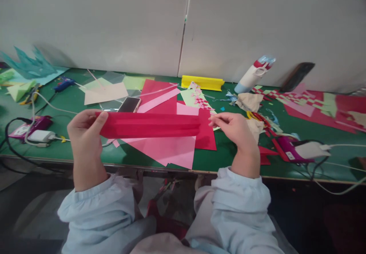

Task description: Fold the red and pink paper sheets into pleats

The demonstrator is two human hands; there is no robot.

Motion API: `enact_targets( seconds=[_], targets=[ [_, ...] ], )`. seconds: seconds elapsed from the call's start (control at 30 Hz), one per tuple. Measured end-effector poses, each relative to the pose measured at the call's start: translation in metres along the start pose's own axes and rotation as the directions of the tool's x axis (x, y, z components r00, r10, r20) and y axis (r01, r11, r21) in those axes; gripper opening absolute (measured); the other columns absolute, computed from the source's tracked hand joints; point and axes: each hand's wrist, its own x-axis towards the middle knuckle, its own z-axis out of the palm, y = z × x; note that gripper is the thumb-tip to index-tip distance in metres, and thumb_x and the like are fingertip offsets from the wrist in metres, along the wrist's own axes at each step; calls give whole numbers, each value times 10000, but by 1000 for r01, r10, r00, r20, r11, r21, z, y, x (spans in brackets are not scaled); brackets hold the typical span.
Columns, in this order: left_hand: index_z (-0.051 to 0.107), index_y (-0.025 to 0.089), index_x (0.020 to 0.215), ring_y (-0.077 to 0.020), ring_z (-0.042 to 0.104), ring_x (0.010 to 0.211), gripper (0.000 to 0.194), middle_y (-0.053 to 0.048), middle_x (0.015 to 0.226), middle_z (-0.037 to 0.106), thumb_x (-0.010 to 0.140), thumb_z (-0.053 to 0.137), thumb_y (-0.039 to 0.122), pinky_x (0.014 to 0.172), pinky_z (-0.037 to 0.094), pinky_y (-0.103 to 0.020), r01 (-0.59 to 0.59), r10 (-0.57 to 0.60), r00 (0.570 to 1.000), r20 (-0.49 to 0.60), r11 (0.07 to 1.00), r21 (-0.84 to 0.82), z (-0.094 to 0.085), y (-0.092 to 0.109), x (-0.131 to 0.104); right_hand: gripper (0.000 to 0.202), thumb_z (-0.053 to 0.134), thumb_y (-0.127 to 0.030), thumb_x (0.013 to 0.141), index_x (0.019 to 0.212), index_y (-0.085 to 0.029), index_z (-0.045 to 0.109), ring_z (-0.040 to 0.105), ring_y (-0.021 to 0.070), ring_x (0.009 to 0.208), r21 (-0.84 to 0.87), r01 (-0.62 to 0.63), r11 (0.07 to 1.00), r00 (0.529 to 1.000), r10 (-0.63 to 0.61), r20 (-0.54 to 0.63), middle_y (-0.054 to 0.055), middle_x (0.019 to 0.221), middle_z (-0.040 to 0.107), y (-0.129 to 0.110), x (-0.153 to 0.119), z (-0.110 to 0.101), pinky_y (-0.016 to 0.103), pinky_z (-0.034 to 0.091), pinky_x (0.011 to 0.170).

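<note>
A long red folded paper strip (151, 125) stretches level above the table, with crease lines along its length. My left hand (87, 130) is closed on its left end, thumb in front. Near the strip's right end, a little apart from it, my right hand (228, 126) has its thumb and fingertips pinched together; whatever lies between them is too small to make out. Beneath the strip lie pink paper sheets (171, 151) and a red sheet (207, 139). A phone (129, 104) rests just behind the strip, partly hidden by it.
On the green table (223, 154) are a folded yellow paper (202, 82), a white bottle (253, 74) and red-and-white woven strips (294, 97). Purple power sockets with cables (300, 150) sit at the right, another (34, 128) at the left. Teal paper (31, 65) stands back left.
</note>
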Motion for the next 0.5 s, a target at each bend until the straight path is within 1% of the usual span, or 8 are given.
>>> enact_targets(
  seconds=[0.07, 0.1, 0.13, 0.17, 0.23, 0.3, 0.4, 0.5],
  targets=[
    [712, 201, 754, -79, 561, 578, 178, 73, 630, 667, 683, 838, 304, 540, 447, -214, -14, 9, 997, 76, 998, 64, 3, 0, -4, 198, 590, -324, 888, 858, -208, 747, 711, 231, 761, -135, 43, 990, 984, -65, -166, 66, 797, 755, -9, -1, 4, 380, 555, 720],
    [721, 202, 763, -86, 568, 583, 172, 63, 642, 678, 693, 829, 316, 538, 452, -218, -25, 15, 994, 109, 995, 95, 5, -1, -7, 198, 579, -315, 899, 886, -207, 745, 710, 243, 812, -189, 83, 978, 969, -124, -215, 77, 858, 760, -15, -2, 8, 393, 550, 759],
    [731, 203, 767, -95, 576, 594, 170, 52, 657, 688, 697, 825, 326, 538, 456, -223, -39, 22, 990, 138, 992, 123, 7, -2, -9, 199, 572, -311, 908, 904, -206, 742, 706, 249, 852, -224, 142, 964, 952, -195, -235, 85, 918, 761, -23, -2, 12, 403, 544, 794],
    [741, 205, 768, -104, 582, 604, 170, 40, 668, 696, 695, 825, 334, 539, 459, -228, -54, 29, 986, 164, 988, 147, 10, -2, -12, 204, 558, -302, 919, 925, -206, 738, 700, 250, 903, -231, 214, 949, 937, -266, -225, 86, 964, 759, -32, -3, 17, 407, 537, 837],
    [757, 213, 773, -119, 594, 622, 168, 19, 690, 705, 691, 821, 345, 541, 464, -234, -91, 50, 973, 224, 980, 174, 16, -4, -17, 222, 531, -295, 942, 944, -208, 735, 692, 237, 962, -171, 333, 927, 925, -357, -130, 76, 992, 757, -50, -6, 30, 395, 524, 890],
    [767, 223, 784, -128, 605, 635, 158, 4, 719, 709, 698, 809, 349, 548, 475, -238, -139, 79, 954, 290, 971, 194, 20, -4, -21, 253, 508, -321, 964, 967, -206, 733, 689, 216, 992, -48, 388, 921, 922, -386, 41, 66, 1019, 756, -66, -9, 42, 362, 519, 908],
    [772, 232, 815, -148, 634, 675, 165, -14, 765, 718, 693, 805, 338, 593, 519, -251, -193, 93, 905, 415, 960, 205, 22, -3, -24, 314, 481, -398, 977, 1050, -214, 725, 692, 201, 1010, 93, 363, 927, 887, -375, 270, 59, 1080, 749, -79, -13, 58, 320, 529, 877],
    [772, 229, 868, -167, 657, 721, 210, -34, 816, 731, 682, 809, 321, 648, 558, -270, -200, 81, 852, 518, 964, 178, 20, -2, -26, 378, 485, -483, 959, 1061, -206, 721, 699, 205, 937, 95, 331, 939, 846, -340, 410, 63, 1050, 751, -80, -14, 68, 304, 530, 794]
  ],
)
